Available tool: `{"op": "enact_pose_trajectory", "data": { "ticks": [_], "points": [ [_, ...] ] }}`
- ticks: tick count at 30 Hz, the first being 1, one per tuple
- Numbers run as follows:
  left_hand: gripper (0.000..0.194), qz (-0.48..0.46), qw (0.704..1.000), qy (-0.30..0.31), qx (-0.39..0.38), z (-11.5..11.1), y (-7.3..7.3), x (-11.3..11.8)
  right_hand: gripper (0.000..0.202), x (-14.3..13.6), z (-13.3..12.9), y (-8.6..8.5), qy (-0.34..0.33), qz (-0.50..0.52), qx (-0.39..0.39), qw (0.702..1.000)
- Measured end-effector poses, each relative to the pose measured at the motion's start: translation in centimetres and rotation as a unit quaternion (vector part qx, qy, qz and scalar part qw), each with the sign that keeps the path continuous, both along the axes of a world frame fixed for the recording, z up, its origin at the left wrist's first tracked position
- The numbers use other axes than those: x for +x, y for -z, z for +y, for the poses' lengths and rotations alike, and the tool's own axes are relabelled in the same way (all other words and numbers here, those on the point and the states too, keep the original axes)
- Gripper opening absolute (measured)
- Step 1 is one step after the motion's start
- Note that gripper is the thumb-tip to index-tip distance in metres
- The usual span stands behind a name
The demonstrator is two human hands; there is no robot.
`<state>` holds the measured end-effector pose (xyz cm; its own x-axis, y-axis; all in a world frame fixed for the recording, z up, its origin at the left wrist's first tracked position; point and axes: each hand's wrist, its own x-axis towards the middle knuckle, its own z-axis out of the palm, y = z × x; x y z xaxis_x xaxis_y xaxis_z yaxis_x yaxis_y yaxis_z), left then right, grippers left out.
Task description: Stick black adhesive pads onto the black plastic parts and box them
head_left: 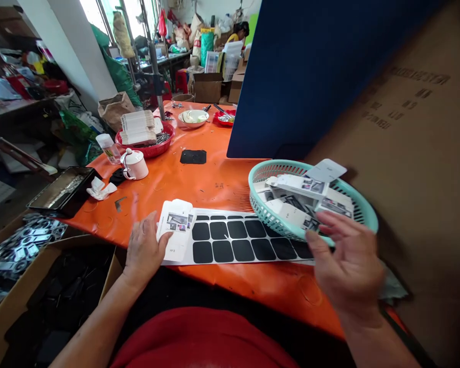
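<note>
My left hand [145, 248] grips a flat white printed piece [178, 230], like a card or folded small carton, with the thumb across its face. This piece overlaps the left end of a white sheet of black rounded squares [222, 250]. Over at the right, my right hand [347, 260] is at the near rim of a teal plastic basket [266, 217], fingers apart and slightly curled. Whether the fingertips touch the rim cannot be made out. Several white printed cartons [306, 186] lie loosely piled inside the basket.
A large blue panel [291, 76] and a brown cardboard box [406, 194] wall off the right. On the orange tabletop [222, 184] stand a white lidded mug [135, 164], a red basket [163, 145] and a black tray [67, 191]. Boxes of parts flank the lower left.
</note>
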<state>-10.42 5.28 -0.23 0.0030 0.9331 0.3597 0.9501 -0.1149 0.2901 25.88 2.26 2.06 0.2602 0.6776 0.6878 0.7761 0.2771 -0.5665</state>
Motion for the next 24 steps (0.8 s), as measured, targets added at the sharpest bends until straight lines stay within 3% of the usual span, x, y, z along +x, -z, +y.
{"op": "enact_pose_trajectory", "data": {
  "ticks": [3,5,7,9,12,18,20,24],
  "points": [
    [0.038,-0.079,0.996,0.028,0.036,-0.9,-1.6,1.0,0.018,-3.8,-1.3,0.2,-0.159,0.011,-0.049,0.986],
    [0.033,-0.147,0.985,0.089,0.008,-1.8,-2.7,2.4,0.019,-6.3,-1.7,0.1,-0.254,0.053,-0.090,0.962],
    [0.031,-0.199,0.965,0.169,-0.031,-2.9,-3.4,4.0,0.028,-8.2,-1.9,0.0,-0.297,0.070,-0.105,0.946],
    [0.031,-0.233,0.944,0.233,-0.039,-4.0,-3.4,5.4,0.039,-9.4,-1.9,0.0,-0.306,0.060,-0.113,0.943],
    [0.034,-0.245,0.929,0.276,-0.014,-5.3,-2.7,6.8,0.043,-10.2,-2.2,0.5,-0.299,0.084,-0.155,0.938],
    [0.026,-0.202,0.932,0.302,0.022,-5.7,-1.7,7.2,0.015,-9.7,-3.0,1.0,-0.248,0.240,-0.285,0.894],
    [0.026,-0.160,0.927,0.334,0.060,-5.5,-1.7,7.1,0.022,-9.6,-3.2,1.0,-0.249,0.287,-0.327,0.865],
    [0.026,-0.075,0.926,0.362,0.082,-5.0,-1.6,7.2,0.037,-9.7,-3.9,1.8,-0.261,0.413,-0.420,0.765]
  ]
}}
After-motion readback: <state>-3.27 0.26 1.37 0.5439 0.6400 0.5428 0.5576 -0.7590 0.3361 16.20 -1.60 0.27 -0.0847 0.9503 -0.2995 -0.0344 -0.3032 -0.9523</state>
